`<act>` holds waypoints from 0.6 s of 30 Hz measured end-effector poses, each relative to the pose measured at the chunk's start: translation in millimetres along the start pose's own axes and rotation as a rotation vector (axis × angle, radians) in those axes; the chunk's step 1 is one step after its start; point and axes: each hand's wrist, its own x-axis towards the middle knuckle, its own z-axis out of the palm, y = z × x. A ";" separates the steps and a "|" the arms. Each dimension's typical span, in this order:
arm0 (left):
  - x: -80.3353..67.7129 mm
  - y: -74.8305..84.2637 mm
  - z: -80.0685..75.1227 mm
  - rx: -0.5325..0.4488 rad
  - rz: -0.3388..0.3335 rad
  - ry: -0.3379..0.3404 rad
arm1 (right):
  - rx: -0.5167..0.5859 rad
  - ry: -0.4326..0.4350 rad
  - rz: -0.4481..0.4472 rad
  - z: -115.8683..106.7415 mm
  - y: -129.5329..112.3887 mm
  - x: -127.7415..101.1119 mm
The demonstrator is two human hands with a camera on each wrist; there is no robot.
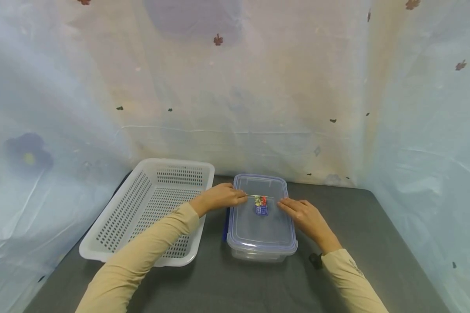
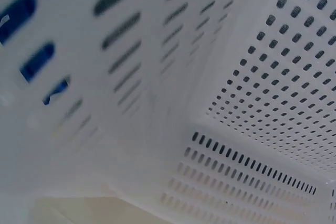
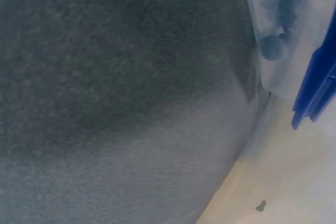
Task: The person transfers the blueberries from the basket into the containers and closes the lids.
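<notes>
A clear plastic storage box (image 1: pixel 258 256) with a lavender-rimmed lid (image 1: pixel 264 232) sits on the dark table in the head view. My left hand (image 1: pixel 222 195) rests palm down over the lid's left edge, fingertips on its top. On the opposite edge, the fingers of my right hand (image 1: pixel 303 215) touch the lid. Between the hands lie a small colourful label (image 1: pixel 261 205) and a thin pale line whose nature I cannot tell. A blue latch (image 1: pixel 226 224) hangs out at the left side; another blue latch (image 3: pixel 317 80) sticks out in the right wrist view. Neither wrist view shows fingers.
A white perforated basket (image 1: pixel 90 248) stands left of the box, beneath my left forearm; its slotted wall (image 2: pixel 152 93) fills the left wrist view. Dark round shapes (image 3: pixel 273 48) show through the box wall. A patterned plastic sheet (image 1: pixel 239 100) hangs behind and beside the table (image 1: pixel 203 287).
</notes>
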 end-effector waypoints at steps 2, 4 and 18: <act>-0.3 1.0 0.4 -0.003 0.000 0.003 | 0.005 -0.007 -0.002 0.4 -0.1 -0.8; -0.9 1.7 0.6 -0.010 -0.004 0.000 | 0.012 -0.016 0.003 0.5 -0.2 -0.9; -8.6 -6.0 -29.7 -0.450 -0.276 -0.076 | 0.243 -0.097 0.188 -3.6 -1.8 -6.6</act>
